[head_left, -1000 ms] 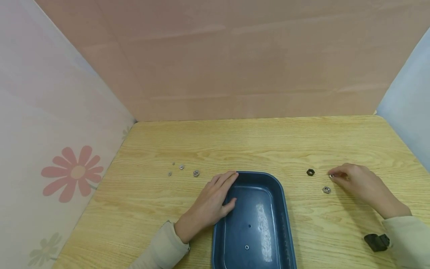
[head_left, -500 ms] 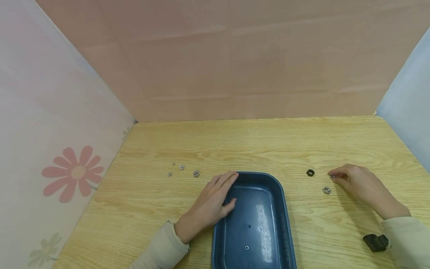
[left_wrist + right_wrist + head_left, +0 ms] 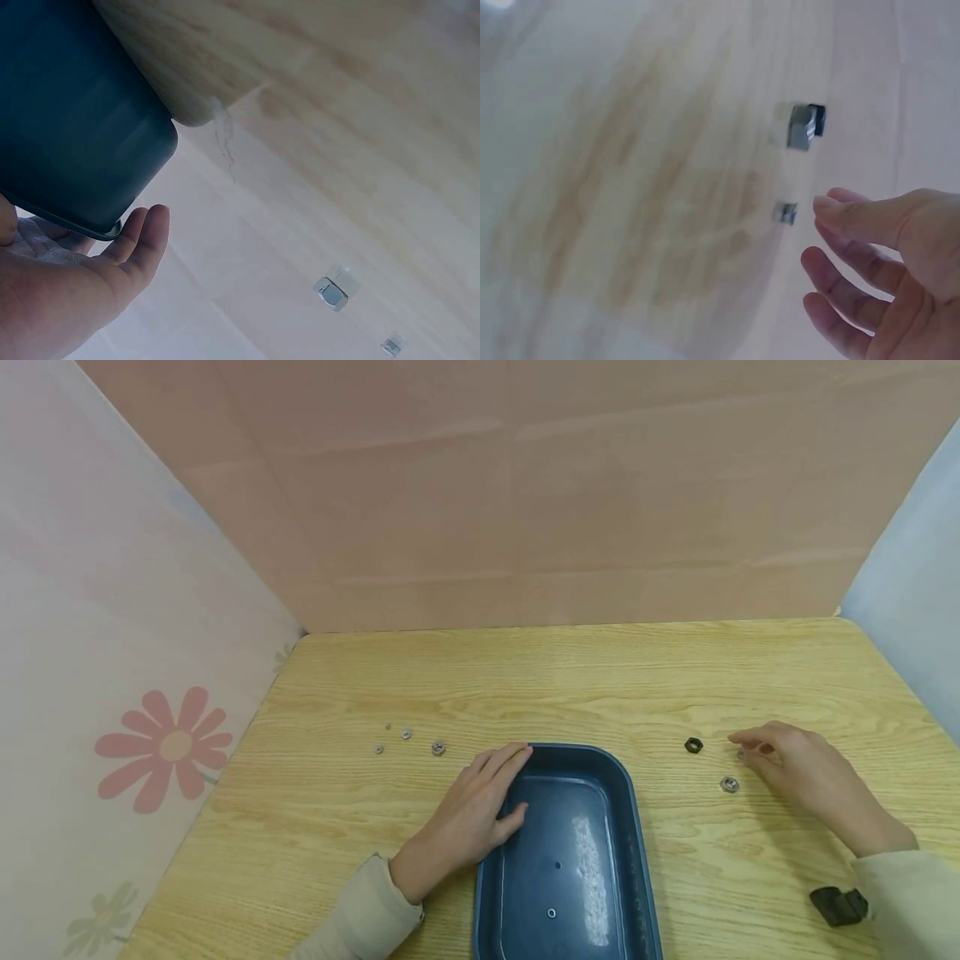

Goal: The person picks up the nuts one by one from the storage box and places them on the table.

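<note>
My left hand [image 3: 476, 806] rests over the left rim of a dark blue tray [image 3: 637, 827], fingers extended toward its far corner. The left wrist view shows the fingers [image 3: 154, 240] at the tray's rim. At the right, my right hand [image 3: 810, 772] hovers with thumb and index finger apart around a small silver nut [image 3: 740, 753]. In the right wrist view this small nut [image 3: 786, 213] lies on the table, just off the thumb tip. Close by lie a larger silver nut [image 3: 729, 785] and a black nut [image 3: 693, 745].
Several silver nuts, among them a larger one [image 3: 438, 748], lie left of the tray. Inside the tray are a ring-like nut [image 3: 551, 913] and a tiny dark piece [image 3: 557, 865]. A black object [image 3: 838, 906] sits by the right sleeve. Panels enclose the wooden table [image 3: 570, 677].
My right index finger has lifted away from the thumb, leaving the small silver nut between them on the table. The left hand and the tray stay where they were.
</note>
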A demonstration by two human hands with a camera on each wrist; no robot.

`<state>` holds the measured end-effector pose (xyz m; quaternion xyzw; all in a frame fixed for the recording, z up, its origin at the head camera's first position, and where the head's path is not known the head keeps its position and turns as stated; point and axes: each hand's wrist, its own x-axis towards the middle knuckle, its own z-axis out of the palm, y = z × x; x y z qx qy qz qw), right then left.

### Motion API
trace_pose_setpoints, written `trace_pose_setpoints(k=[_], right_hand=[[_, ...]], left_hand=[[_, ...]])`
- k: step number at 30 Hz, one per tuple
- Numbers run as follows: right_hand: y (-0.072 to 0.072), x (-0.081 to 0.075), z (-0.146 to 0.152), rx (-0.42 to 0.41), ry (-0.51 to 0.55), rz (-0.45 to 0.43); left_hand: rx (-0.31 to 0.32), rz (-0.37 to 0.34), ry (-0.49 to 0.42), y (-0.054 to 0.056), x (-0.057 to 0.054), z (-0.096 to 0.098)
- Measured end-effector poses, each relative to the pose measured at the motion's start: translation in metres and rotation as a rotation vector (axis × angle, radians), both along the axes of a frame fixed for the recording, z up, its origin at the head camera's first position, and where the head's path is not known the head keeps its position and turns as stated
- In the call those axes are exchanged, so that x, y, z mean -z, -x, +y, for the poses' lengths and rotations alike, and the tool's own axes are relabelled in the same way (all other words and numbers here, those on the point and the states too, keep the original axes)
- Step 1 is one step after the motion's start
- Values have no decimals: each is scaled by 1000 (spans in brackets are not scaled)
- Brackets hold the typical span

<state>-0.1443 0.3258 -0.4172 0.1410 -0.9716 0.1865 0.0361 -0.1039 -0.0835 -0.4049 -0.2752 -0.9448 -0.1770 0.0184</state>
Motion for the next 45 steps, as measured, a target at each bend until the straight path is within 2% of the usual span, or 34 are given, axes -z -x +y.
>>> trace_pose_setpoints(k=[6,16,22,26,36,39,45], right_hand=[[-6,-7,-14,-22,21,117],[-18,-17,-37,-62,61,162],[-26,-22,-60,-160,134,262],[-30,-26,-72,-225,174,297],[-42,-31,-97,-349,299,332],[-46,-31,-106,-392,312,352],[-56,-29,-125,-461,327,333]], left_hand=[[0,8,-9,0,1,0],[-1,2,-1,1,1,-1],[2,6,3,1,1,-1],[3,6,1,1,2,-1],[8,12,-3,2,3,-1],[6,9,2,2,2,0],[4,5,4,2,3,0]])
